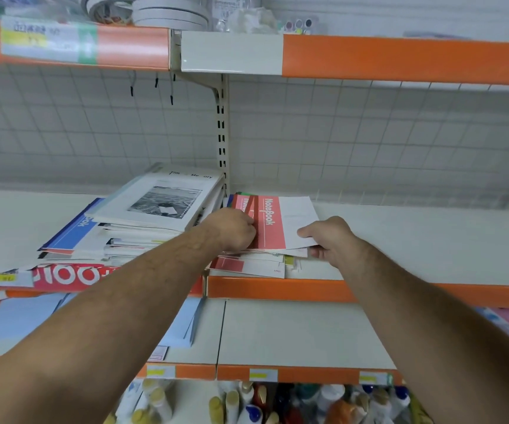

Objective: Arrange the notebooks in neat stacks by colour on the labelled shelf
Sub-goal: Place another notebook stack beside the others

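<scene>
My left hand (237,230) grips the red notebooks (273,228) by their left edge, my right hand (331,241) pinches a corner: I'd tap edges flush before releasing

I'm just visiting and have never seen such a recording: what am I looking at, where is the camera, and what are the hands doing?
No machine here: a person wears one camera on the head, looking forward and down at their own arms. The left hand and the right hand both hold a red notebook, the right with thumb on top, above a stack of red notebooks on a white shelf. Left of it lies an untidy pile topped by a grey photo-cover notebook.
</scene>
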The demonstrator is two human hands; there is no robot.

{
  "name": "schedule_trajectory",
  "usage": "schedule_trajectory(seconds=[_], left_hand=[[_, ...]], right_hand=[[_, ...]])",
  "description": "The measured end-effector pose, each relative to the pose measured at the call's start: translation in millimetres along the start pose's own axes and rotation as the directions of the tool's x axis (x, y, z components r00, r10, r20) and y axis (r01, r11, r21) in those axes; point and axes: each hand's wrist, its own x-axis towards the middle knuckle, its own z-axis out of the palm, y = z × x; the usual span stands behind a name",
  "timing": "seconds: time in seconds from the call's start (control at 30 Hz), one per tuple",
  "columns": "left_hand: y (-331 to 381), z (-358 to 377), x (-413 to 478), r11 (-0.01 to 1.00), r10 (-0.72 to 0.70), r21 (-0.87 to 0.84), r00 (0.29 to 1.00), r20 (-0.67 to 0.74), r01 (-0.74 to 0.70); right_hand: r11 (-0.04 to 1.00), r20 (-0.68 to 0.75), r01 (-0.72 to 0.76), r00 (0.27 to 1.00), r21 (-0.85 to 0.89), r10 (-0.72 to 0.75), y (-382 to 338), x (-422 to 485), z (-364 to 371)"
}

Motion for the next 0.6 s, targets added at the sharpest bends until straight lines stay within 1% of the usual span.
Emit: schedule_trajectory(seconds=[0.07, 0.17, 0.27, 0.33, 0.4, 0.47, 0.6], left_hand=[[1.3, 0.0, 2.1, 1.000, -0.009, 0.021, 1.000, 0.004, 0.009], [3.4, -0.5, 1.7, 0.999, -0.051, -0.004, 0.999, -0.012, 0.051], [2.7, -2.9, 2.2, 0.999, -0.047, 0.026, 0.999, 0.001, 0.047], [0.7, -3.3, 3.7, 0.998, -0.035, 0.043, 0.999, 0.020, 0.034], [0.7, -3.1, 3.1, 0.998, -0.021, 0.055, 0.999, 0.035, 0.019], [3.5, -3.4, 0.4, 0.999, -0.015, 0.042, 0.999, 0.033, 0.013], [5.3, -4.5, -0.9, 0.999, -0.017, 0.043, 0.999, 0.027, 0.016]], right_hand=[[1.000, -0.002, -0.018, 1.000, 0.024, 0.018, 0.6, 0.1, -0.1], [0.999, 0.007, -0.043, 0.999, 0.029, 0.042, 2.8, -1.3, 2.6], [0.999, 0.029, -0.043, 0.999, 0.029, 0.042, 5.1, -3.6, 7.8], [0.997, -0.015, -0.027, 0.999, 0.066, 0.028, 5.7, 0.1, 10.8], [0.992, -0.097, 0.001, 0.995, 0.124, 0.011, 5.5, 4.1, 10.2], [0.991, -0.162, 0.021, 0.987, 0.133, 0.001, 4.7, 8.7, 5.4], [0.989, -0.200, 0.055, 0.979, 0.136, -0.027, 5.5, 12.6, -5.2]])
